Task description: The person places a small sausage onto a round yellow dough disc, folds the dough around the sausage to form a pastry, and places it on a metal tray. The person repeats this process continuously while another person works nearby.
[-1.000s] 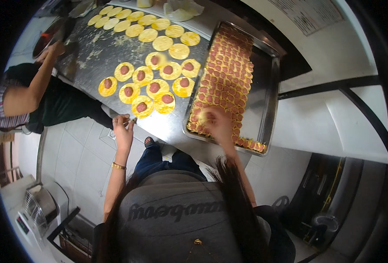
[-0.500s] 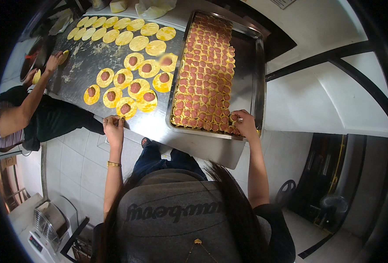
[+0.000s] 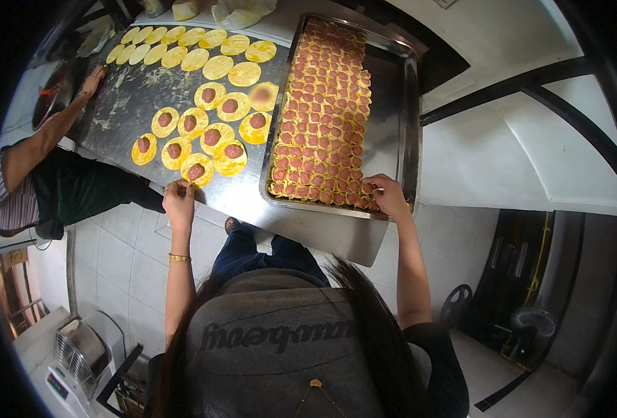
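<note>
My left hand is at the table's near edge, its fingertips pinched at the rim of a round yellow dough wrapper with a ball of pinkish meat filling on it. Several more filled wrappers lie beyond it. My right hand is over the near right part of a large metal tray, fingers closed round a small meat-topped dumpling at the end of a row. The fingers partly hide that dumpling. Tight rows of open-topped dumplings cover the tray's left part.
Two rows of plain dough rounds lie at the far side of the floury metal table. On the left, a co-worker's hand reaches over the table. A clear plastic bag sits at the back.
My right hand has shifted slightly left over the dumplings; my left hand stays at the wrapper's edge. The co-worker's hand has moved farther across the table, and their other hand has gone from view.
</note>
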A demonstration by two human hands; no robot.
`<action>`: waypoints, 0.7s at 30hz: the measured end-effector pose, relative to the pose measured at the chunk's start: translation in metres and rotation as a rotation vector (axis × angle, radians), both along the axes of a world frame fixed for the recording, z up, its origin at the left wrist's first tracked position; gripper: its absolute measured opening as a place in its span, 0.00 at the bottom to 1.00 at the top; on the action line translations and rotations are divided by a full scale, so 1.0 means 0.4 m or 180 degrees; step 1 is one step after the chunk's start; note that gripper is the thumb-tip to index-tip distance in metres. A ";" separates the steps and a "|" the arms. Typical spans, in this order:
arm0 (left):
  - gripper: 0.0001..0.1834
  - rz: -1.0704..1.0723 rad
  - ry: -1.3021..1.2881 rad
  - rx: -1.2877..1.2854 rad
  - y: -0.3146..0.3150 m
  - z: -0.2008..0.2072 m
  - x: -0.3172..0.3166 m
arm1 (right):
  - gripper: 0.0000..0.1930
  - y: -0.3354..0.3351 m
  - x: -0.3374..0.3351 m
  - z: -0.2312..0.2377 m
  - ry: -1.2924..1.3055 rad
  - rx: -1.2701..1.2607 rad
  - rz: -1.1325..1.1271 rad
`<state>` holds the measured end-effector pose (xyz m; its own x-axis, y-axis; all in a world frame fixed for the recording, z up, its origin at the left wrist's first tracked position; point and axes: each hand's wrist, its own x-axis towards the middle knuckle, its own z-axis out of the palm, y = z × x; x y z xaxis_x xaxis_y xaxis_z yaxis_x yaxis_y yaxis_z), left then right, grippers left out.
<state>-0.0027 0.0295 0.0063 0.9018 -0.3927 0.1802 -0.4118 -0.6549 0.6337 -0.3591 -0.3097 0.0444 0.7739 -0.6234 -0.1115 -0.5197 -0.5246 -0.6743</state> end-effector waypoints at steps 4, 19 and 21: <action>0.07 0.0053 0.0335 -0.0108 0.005 0.001 0.006 | 0.20 -0.001 0.008 -0.004 0.0022 0.0190 0.0027; 0.15 0.0240 0.1212 -0.0884 0.029 -0.064 0.049 | 0.18 0.029 0.004 -0.009 0.0176 -0.0215 -0.0194; 0.15 0.0241 0.1131 -0.0827 0.029 -0.057 0.049 | 0.18 0.041 0.014 0.003 0.0285 -0.0333 -0.0219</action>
